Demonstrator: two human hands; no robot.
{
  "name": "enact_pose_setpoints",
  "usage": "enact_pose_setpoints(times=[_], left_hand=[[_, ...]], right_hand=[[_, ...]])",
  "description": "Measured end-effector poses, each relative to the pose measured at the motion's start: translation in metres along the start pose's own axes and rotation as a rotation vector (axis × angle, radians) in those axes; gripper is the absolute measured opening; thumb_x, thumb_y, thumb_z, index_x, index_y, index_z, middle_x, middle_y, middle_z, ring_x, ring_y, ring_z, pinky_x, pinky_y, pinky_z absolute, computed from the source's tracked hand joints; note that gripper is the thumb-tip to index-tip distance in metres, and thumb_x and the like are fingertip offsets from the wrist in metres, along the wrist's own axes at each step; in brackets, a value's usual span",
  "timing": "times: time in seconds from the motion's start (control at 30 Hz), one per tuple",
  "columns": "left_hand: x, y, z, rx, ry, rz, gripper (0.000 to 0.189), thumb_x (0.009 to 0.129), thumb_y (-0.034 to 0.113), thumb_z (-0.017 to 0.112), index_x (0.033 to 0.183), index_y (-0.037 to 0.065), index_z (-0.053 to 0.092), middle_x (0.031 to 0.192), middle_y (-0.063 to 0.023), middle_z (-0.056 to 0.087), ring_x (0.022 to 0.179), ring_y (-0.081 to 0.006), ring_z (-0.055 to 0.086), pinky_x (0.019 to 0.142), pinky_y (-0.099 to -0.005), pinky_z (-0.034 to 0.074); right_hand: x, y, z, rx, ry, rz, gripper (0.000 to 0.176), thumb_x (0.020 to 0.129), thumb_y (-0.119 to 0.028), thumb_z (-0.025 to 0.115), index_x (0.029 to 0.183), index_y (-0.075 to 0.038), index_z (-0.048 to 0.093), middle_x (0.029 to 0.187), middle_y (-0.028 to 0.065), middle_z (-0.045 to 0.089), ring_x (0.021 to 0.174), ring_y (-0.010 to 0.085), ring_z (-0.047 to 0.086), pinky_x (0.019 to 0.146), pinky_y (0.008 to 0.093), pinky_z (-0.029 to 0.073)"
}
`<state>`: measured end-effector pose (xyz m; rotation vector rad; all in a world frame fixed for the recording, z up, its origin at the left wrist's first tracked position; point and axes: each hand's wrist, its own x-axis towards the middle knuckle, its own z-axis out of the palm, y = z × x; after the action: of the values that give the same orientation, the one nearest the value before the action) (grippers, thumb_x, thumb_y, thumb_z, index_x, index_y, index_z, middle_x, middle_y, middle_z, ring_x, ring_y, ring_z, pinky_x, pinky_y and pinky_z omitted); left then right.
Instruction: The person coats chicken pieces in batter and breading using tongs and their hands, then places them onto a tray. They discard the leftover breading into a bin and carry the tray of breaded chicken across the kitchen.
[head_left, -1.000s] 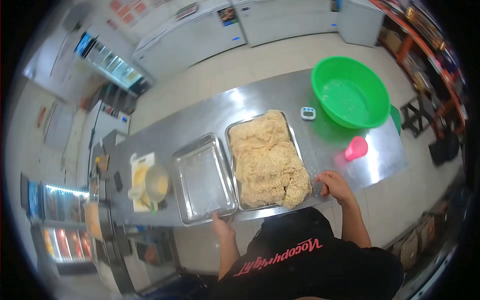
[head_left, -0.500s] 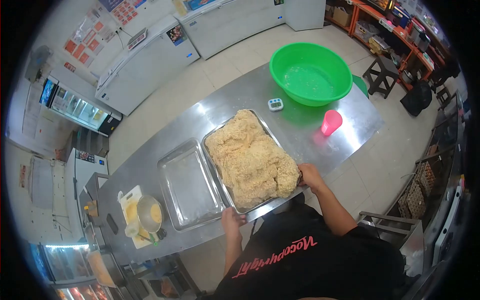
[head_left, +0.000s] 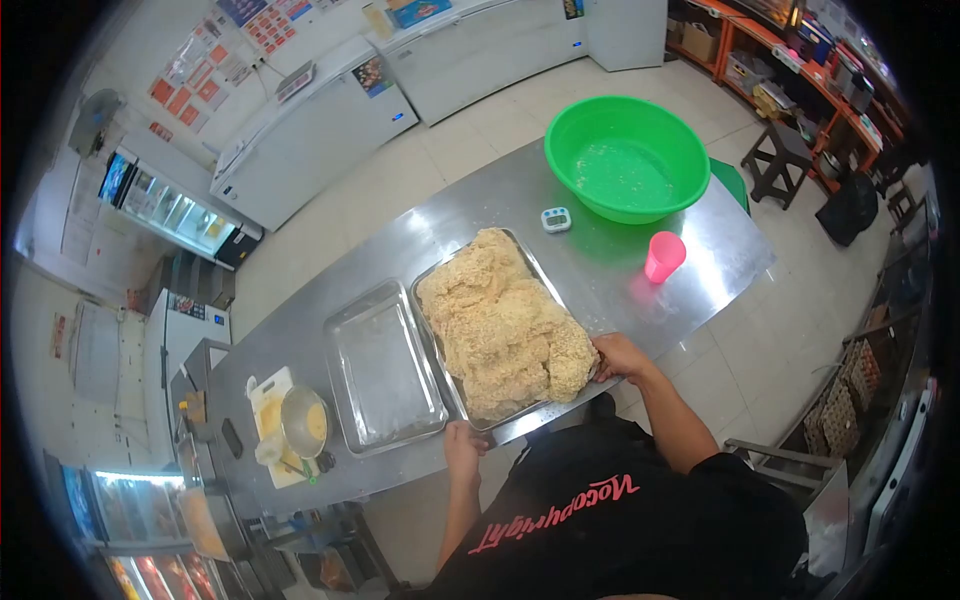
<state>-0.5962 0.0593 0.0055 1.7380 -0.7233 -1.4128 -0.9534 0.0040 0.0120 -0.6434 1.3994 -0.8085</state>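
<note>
A metal tray [head_left: 545, 277] heaped with pale, crumb-coated pieces [head_left: 505, 325], which look like breaded chicken, lies on the steel table. My left hand [head_left: 465, 447] is closed at the tray's near left corner, fingers curled over its edge. At the near right corner, my right hand [head_left: 618, 357] grips the rim beside the coated pieces; some fingertips are hidden. A second metal tray [head_left: 385, 365] stands directly to the left, with only light residue in it.
Beyond the full tray are a white timer [head_left: 556, 220], a green basin [head_left: 630, 175] and a pink cup [head_left: 664, 257]. On the left lie a metal bowl [head_left: 303, 420], a white cutting board [head_left: 272, 395] and a dark phone-like object [head_left: 232, 436]. Chest freezers [head_left: 315, 135] line the far wall.
The head view has shifted slightly, so the scene sits a little lower and further right. Both hands stay at the full tray's near corners.
</note>
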Motion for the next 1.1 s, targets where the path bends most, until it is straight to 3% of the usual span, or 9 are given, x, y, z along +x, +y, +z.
enact_pose_setpoints(times=[0.1, 0.17, 0.3, 0.4, 0.47, 0.63, 0.97, 1.07, 1.1], left_hand=[[0.004, 0.004, 0.000, 0.026, -0.006, 0.015, 0.023, 0.102, 0.028, 0.046, 0.094, 0.008, 0.053, 0.072, -0.0025, 0.054, 0.055, -0.0140, 0.057, 0.048, -0.0268, 0.042], [0.004, 0.007, 0.000, 0.086, -0.018, 0.019, 0.022, 0.101, 0.027, 0.047, 0.097, 0.007, 0.055, 0.076, -0.0060, 0.059, 0.056, -0.0139, 0.056, 0.051, -0.0274, 0.041], [0.006, 0.003, 0.004, 0.108, 0.033, 0.035, 0.021, 0.100, 0.025, 0.049, 0.096, 0.006, 0.056, 0.073, -0.0047, 0.055, 0.054, -0.0142, 0.054, 0.049, -0.0292, 0.042], [0.005, 0.003, 0.006, 0.108, 0.056, 0.049, 0.021, 0.099, 0.024, 0.049, 0.095, 0.005, 0.057, 0.073, -0.0047, 0.054, 0.054, -0.0147, 0.054, 0.048, -0.0297, 0.042], [0.002, 0.002, 0.007, 0.100, 0.071, 0.061, 0.022, 0.099, 0.024, 0.049, 0.095, 0.004, 0.058, 0.073, -0.0047, 0.054, 0.054, -0.0147, 0.054, 0.048, -0.0296, 0.042], [0.001, 0.002, 0.012, 0.088, 0.087, 0.085, 0.024, 0.102, 0.030, 0.046, 0.091, 0.010, 0.054, 0.068, 0.0000, 0.049, 0.051, -0.0112, 0.051, 0.046, -0.0269, 0.038], [0.006, 0.031, -0.010, 0.100, 0.045, -0.040, 0.039, 0.102, 0.036, 0.043, 0.083, 0.005, 0.057, 0.062, -0.0064, 0.055, 0.049, -0.0174, 0.056, 0.045, -0.0308, 0.041], [0.029, 0.027, -0.025, 0.149, -0.019, 0.023, 0.037, 0.102, 0.033, 0.044, 0.082, 0.006, 0.058, 0.060, -0.0038, 0.052, 0.046, -0.0165, 0.052, 0.044, -0.0309, 0.040], [0.052, 0.011, -0.030, 0.362, 0.014, 0.244, 0.035, 0.102, 0.031, 0.046, 0.082, 0.006, 0.058, 0.062, -0.0022, 0.051, 0.050, -0.0147, 0.050, 0.047, -0.0300, 0.040]], right_hand=[[0.027, -0.006, -0.017, -0.121, -0.163, 0.079, 0.037, 0.098, -0.032, 0.053, 0.092, 0.002, 0.068, 0.076, 0.0107, 0.065, 0.055, 0.0192, 0.061, 0.048, 0.0322, 0.052], [0.059, 0.001, -0.022, -0.130, -0.114, -0.068, 0.034, 0.097, -0.031, 0.054, 0.092, 0.000, 0.068, 0.076, 0.0084, 0.065, 0.057, 0.0170, 0.059, 0.049, 0.0313, 0.049], [0.086, -0.027, -0.002, -0.021, -0.117, -0.109, 0.032, 0.098, -0.030, 0.055, 0.088, -0.002, 0.067, 0.074, 0.0057, 0.063, 0.058, 0.0136, 0.057, 0.049, 0.0291, 0.047], [0.101, -0.036, 0.007, -0.213, -0.126, -0.332, 0.031, 0.099, -0.030, 0.055, 0.085, -0.004, 0.066, 0.072, 0.0036, 0.062, 0.055, 0.0116, 0.055, 0.049, 0.0278, 0.045], [0.103, -0.040, 0.003, -0.251, -0.210, -0.205, 0.031, 0.099, -0.030, 0.054, 0.087, -0.005, 0.067, 0.069, 0.0017, 0.061, 0.051, 0.0109, 0.054, 0.047, 0.0276, 0.043], [0.094, -0.041, 0.007, -0.157, -0.207, -0.229, 0.030, 0.099, -0.031, 0.055, 0.087, -0.007, 0.068, 0.063, 0.0003, 0.059, 0.047, 0.0108, 0.052, 0.043, 0.0277, 0.039], [0.064, -0.062, 0.001, -0.104, -0.130, -0.130, 0.032, 0.096, -0.029, 0.055, 0.076, -0.005, 0.062, 0.057, 0.0029, 0.056, 0.041, 0.0131, 0.050, 0.039, 0.0295, 0.037], [0.042, -0.080, 0.002, -0.088, -0.099, -0.101, 0.031, 0.095, -0.028, 0.057, 0.075, -0.004, 0.062, 0.058, 0.0042, 0.057, 0.042, 0.0140, 0.053, 0.039, 0.0292, 0.038], [0.036, -0.083, 0.001, -0.090, -0.097, -0.082, 0.031, 0.094, -0.027, 0.057, 0.075, -0.003, 0.062, 0.059, 0.0050, 0.058, 0.043, 0.0145, 0.054, 0.039, 0.0289, 0.038]])
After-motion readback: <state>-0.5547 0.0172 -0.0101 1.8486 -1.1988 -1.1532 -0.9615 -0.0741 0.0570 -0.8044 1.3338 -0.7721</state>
